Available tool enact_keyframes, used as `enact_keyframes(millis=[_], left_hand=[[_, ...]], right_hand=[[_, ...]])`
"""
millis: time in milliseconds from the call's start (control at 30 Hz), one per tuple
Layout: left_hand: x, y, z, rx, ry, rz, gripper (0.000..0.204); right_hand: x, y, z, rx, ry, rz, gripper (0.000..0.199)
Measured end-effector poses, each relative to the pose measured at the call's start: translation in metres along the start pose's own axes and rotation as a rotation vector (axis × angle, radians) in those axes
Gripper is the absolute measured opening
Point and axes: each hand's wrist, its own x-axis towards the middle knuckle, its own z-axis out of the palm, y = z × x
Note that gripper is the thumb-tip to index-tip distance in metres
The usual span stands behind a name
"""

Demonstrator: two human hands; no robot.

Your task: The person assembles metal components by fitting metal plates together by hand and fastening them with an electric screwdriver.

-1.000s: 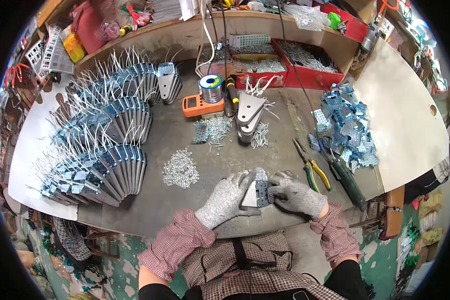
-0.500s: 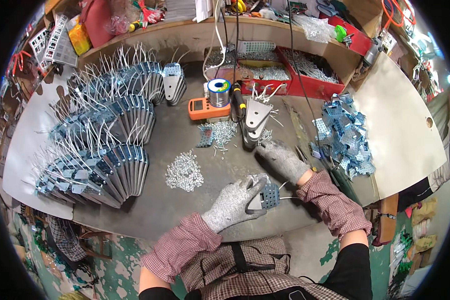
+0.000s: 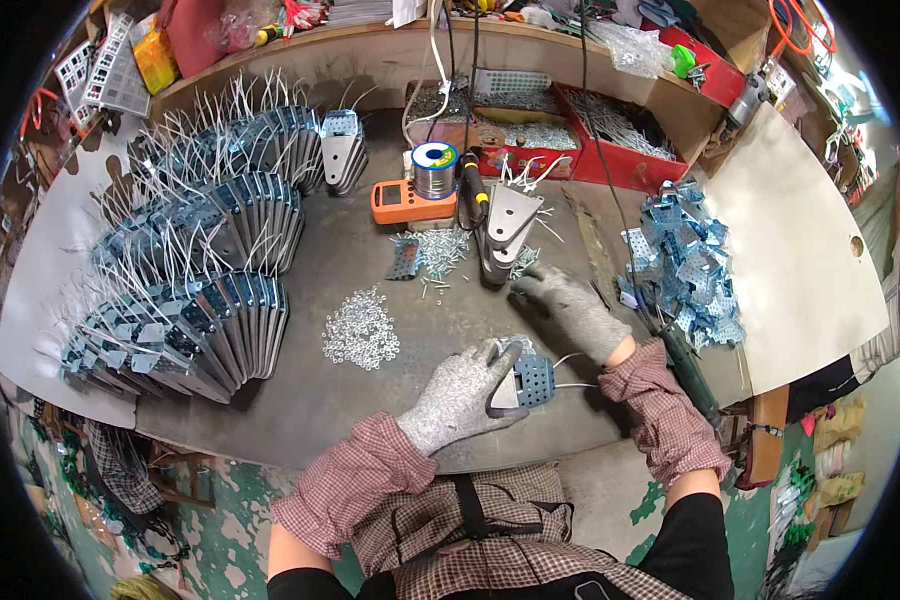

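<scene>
- The left hand (image 3: 460,395), in a grey speckled work glove, is closed around a small perforated metal plate (image 3: 532,380) with thin white wires trailing off its right side; it holds the plate just above the near edge of the grey worktable (image 3: 370,400).
- The right hand (image 3: 570,305), gloved the same way, lies palm down with fingers loosely spread, holding nothing. Its fingertips reach toward the foot of a small stack of tapered grey metal brackets (image 3: 505,235), which stands near the middle of the table; I cannot tell if they touch it.
- A scatter of small screws (image 3: 440,250) lies just left of that stack, with a little perforated piece (image 3: 404,260) beside it.
- A loose pile of shiny washers or nuts (image 3: 360,328) sits left of the left hand, a little farther in.
- An orange meter (image 3: 413,200) lies far of the screws, with a spool of solder wire (image 3: 435,170) at its right end.
- Long fanned rows of finished plates with white wires (image 3: 190,270) fill the left side of the table.
- A heap of blue-tinted perforated plates (image 3: 685,265) lies on the right.
- Red trays of small hardware (image 3: 610,135) stand along the far edge.
- Both forearms wear red checked sleeves (image 3: 660,400).
</scene>
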Motion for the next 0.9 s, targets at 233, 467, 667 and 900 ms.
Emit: enact_keyframes(millis=[233, 467, 667, 900], left_hand=[[0.003, 0.003, 0.001, 0.012, 0.010, 0.011, 0.089], [0.004, 0.004, -0.001, 0.022, -0.018, -0.008, 0.088], [0.002, 0.003, 0.000, 0.016, 0.006, -0.004, 0.087], [0.004, 0.004, -0.001, 0.000, -0.025, -0.019, 0.084]], right_hand=[[0.020, 0.012, 0.024, -0.218, -0.114, -0.188, 0.026], [0.003, 0.017, 0.018, -0.125, -0.028, -0.096, 0.024], [-0.012, 0.001, -0.002, 0.191, 0.167, 0.012, 0.023], [-0.060, -0.037, 0.011, 0.609, 0.027, 0.182, 0.013]])
